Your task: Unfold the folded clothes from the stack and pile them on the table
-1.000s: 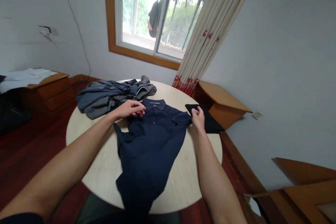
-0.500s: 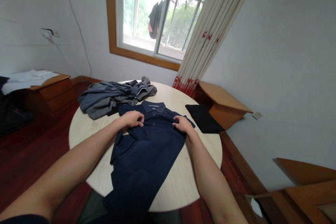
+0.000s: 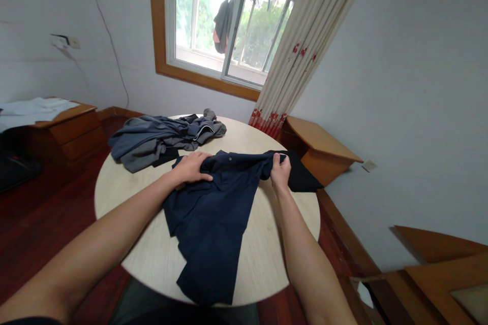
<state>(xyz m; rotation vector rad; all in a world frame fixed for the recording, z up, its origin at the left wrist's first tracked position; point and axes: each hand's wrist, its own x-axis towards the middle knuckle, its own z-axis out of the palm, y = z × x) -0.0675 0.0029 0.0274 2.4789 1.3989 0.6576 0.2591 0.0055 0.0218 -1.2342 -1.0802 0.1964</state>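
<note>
A dark navy polo shirt (image 3: 217,223) lies across the round table, its body angled towards me and its lower end near the front edge. My right hand (image 3: 281,171) is closed around the shirt's sleeve or shoulder part on the right, which is lifted and pulled taut. On the upper left of the shirt rests my left hand (image 3: 193,167), with fingers stretched out and thumb apart. The collar is folded over and mostly hidden; one button shows near the top fold.
Several grey and dark clothes (image 3: 152,137) are heaped on the table's (image 3: 267,254) far left. A folded black garment (image 3: 303,175) lies at the right, partly behind my right hand. Beyond stand a wooden cabinet (image 3: 324,142), a curtain (image 3: 293,61) and a window.
My right hand has moved right and up, stretching the shirt's upper part sideways. My left hand has gone from a pinch to spread fingers. The collar has folded over and the lower end has shifted right.
</note>
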